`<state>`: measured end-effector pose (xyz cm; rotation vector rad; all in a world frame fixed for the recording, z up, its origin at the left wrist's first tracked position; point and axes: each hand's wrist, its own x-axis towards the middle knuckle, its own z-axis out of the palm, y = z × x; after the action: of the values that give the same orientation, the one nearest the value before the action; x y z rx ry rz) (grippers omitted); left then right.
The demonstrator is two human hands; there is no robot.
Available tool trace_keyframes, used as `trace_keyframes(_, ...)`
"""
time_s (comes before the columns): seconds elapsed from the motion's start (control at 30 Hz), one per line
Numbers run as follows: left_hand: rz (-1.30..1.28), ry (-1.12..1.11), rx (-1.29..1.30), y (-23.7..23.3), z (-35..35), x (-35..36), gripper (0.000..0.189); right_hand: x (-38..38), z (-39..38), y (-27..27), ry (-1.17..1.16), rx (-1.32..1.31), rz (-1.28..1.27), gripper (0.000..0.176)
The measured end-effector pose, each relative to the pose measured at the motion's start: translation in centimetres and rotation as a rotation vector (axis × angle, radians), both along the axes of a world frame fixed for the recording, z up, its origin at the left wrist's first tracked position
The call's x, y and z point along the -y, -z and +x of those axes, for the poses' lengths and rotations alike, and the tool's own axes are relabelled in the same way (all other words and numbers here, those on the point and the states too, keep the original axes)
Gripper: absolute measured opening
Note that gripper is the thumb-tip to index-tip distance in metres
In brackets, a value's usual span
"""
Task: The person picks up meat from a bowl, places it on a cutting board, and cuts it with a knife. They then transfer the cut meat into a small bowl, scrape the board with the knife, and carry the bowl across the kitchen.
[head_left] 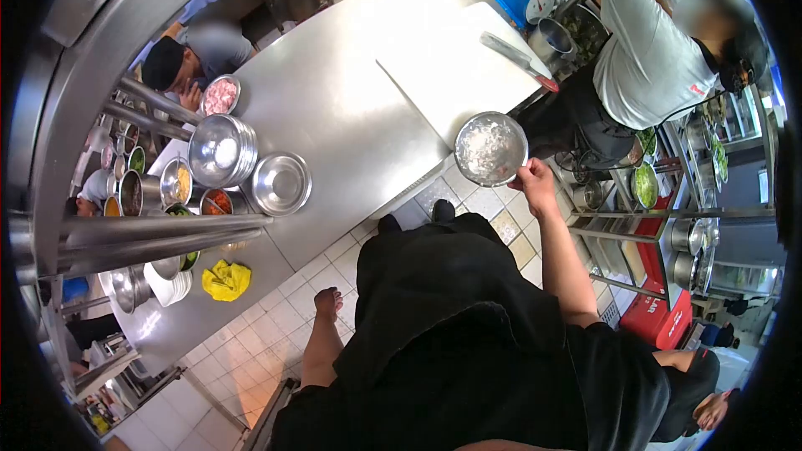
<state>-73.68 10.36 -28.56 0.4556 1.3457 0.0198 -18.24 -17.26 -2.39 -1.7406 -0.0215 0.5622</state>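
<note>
Looks like a busy restaurant kitchen
Steel desk (334,117), stacked metal bowls (219,150), knife (505,50) on a white board (459,75), tiled floor (317,284).

Round metal bowl (464,160), shiny rim, open side up, gripped at its rim by the right hand (533,185), located at the near corner of the white cutting board (468,58). Contents (491,142): loose, whitish, clumped material spread unevenly over the inside, with grey metal showing between patches; exact substance not identifiable.
</note>
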Motion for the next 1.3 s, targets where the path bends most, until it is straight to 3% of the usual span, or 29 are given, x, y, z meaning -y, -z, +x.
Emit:
trace_keyframes(0.07,-0.028,0.007,0.063,-0.4,0.2,-0.3,0.030,0.0,-0.2,-0.1,0.037,0.038,0.024,0.014)
trace_keyframes(0.13,0.023,-0.003,-0.121,-1.5,1.0,-0.1,0.030,0.0,-0.2,-0.3,0.045,0.043,0.032,0.015)
trace_keyframes(0.37,0.041,-0.045,-0.120,-0.7,-0.3,0.1,0.025,-2.0,1.5,0.0,0.127,0.031,0.085,0.017)
trace_keyframes(0.47,0.021,-0.153,0.095,0.1,-1.7,0.9,0.017,-3.2,2.6,0.5,0.128,0.024,0.111,0.016)
trace_keyframes(0.53,0.115,-0.077,-0.159,-1.1,-0.6,1.7,0.029,-4.0,3.1,0.7,0.137,0.004,0.139,0.016)
trace_keyframes(0.57,0.113,-0.098,-0.163,-0.9,-1.2,2.1,0.029,-4.4,3.4,0.8,0.175,-0.011,0.163,0.017)
trace_keyframes(0.63,0.086,-0.172,0.010,0.7,-3.1,2.9,0.009,-4.9,4.1,0.9,0.150,-0.043,0.157,0.016)
trace_keyframes(0.83,0.086,-0.202,-0.112,-0.7,-3.2,6.0,0.007,-7.2,5.7,1.5,0.211,-0.124,0.318,0.009)
trace_keyframes(0.87,0.041,-0.212,0.016,-0.6,-3.9,6.3,0.007,-7.4,6.1,2.0,0.223,-0.120,0.351,0.010)
trace_keyframes(1.0,0.054,-0.203,-0.098,0.5,-4.1,8.5,0.009,-8.5,7.4,4.4,0.202,-0.227,0.316,0.013)
trace_keyframes(1.03,0.042,-0.220,-0.007,1.2,-4.6,8.8,0.007,-8.3,7.7,5.1,0.177,-0.276,0.309,0.013)
trace_keyframes(1.1,0.025,-0.243,0.083,1.1,-4.1,9.7,0.007,-8.3,7.4,4.9,0.141,-0.274,0.244,0.015)
trace_keyframes(1.17,0.065,-0.231,-0.097,1.0,-3.1,9.7,0.008,-8.1,7.2,4.5,0.106,-0.269,0.221,0.016)
trace_keyframes(1.3,0.087,-0.235,-0.034,0.3,-2.3,9.9,0.014,-7.6,7.0,3.3,0.063,-0.269,0.162,0.019)
